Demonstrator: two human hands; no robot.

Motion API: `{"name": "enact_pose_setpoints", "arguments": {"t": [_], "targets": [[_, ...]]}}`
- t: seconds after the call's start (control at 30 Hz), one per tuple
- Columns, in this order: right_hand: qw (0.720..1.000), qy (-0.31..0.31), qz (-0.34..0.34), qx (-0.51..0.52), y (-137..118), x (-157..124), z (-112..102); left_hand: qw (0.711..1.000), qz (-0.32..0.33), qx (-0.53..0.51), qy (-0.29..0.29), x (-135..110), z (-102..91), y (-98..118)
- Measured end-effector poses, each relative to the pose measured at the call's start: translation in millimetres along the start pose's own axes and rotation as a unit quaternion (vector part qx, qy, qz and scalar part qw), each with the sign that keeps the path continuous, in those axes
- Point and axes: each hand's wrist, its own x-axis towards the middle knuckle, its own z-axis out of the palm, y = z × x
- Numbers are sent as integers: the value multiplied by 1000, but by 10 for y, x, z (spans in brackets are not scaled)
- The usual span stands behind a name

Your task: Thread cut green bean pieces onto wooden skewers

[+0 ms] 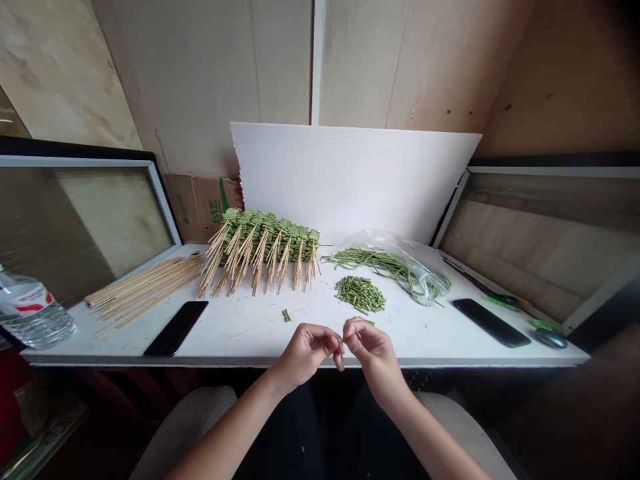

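My left hand (316, 348) and my right hand (369, 343) meet fingertip to fingertip above the table's front edge. Both are closed in a pinch, and whatever is between the fingers is too small and hidden to name. Just beyond them a thin bamboo skewer (257, 327) lies on the white table, with a couple of short green bean pieces (287, 315) at its far part. A heap of cut bean pieces (360, 294) sits past my right hand. Behind that, long green beans (375, 260) spill from a clear plastic bag (400, 247).
Stacked bean skewers (270, 243) stand at the back left, sticks facing me. Loose bamboo skewers (145, 287) and a phone (177, 328) lie left, near a water bottle (33, 310). Rightward are a dark phone-like slab (490, 323), scissors (487, 288) and a mouse-like object (551, 338).
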Motion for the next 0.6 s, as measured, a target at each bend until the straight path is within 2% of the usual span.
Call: {"name": "enact_pose_setpoints", "arguments": {"t": [0.23,0.37,0.5,0.6], "targets": [[989,99,27,-103,124,166,-261,998,-34,4,49,30,-84,-28],[987,103,46,-116,255,238,-386,997,-46,-6,68,62,-161,-86],[985,96,30,-141,375,300,-478,997,-40,-7,67,95,-248,-179],[980,96,22,-175,460,340,-575,995,-45,13,93,113,-319,-253]]}}
